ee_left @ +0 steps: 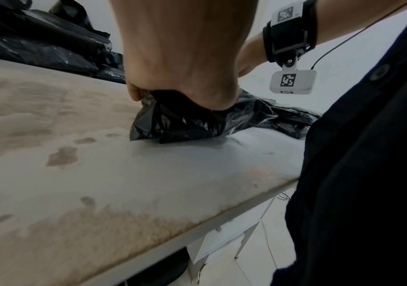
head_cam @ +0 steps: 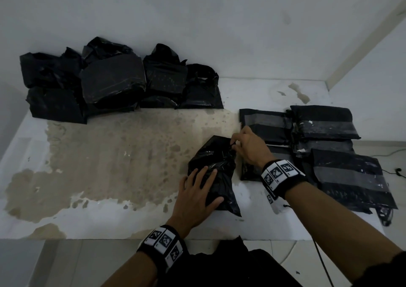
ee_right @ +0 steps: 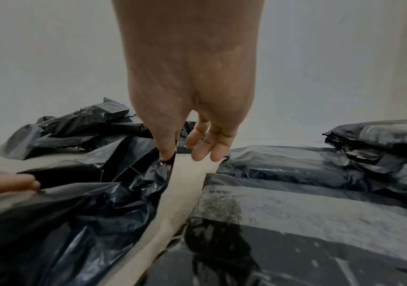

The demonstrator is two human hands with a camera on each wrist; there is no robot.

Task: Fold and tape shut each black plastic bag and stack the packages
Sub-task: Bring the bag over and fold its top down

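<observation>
A crumpled black plastic bag (head_cam: 219, 161) lies on the table in front of me, right of centre. My left hand (head_cam: 211, 183) presses flat on its near half with straight fingers; in the left wrist view the palm (ee_left: 180, 77) bears down on the bag (ee_left: 187, 125). At the bag's far right edge my right hand (head_cam: 234, 144) pinches the loose plastic. In the right wrist view its thumb (ee_right: 165, 152) is on the bag's edge (ee_right: 148, 174) while the other fingers (ee_right: 205, 147) hang free. Taped packages (head_cam: 325, 124) lie to the right.
A pile of loose black bags (head_cam: 109, 80) leans on the wall at the back left. The taped packages (ee_right: 307, 212) fill the table's right side, a narrow gap from the bag. The worn table top (head_cam: 120, 155) has its front edge (ee_left: 197, 224) near my body.
</observation>
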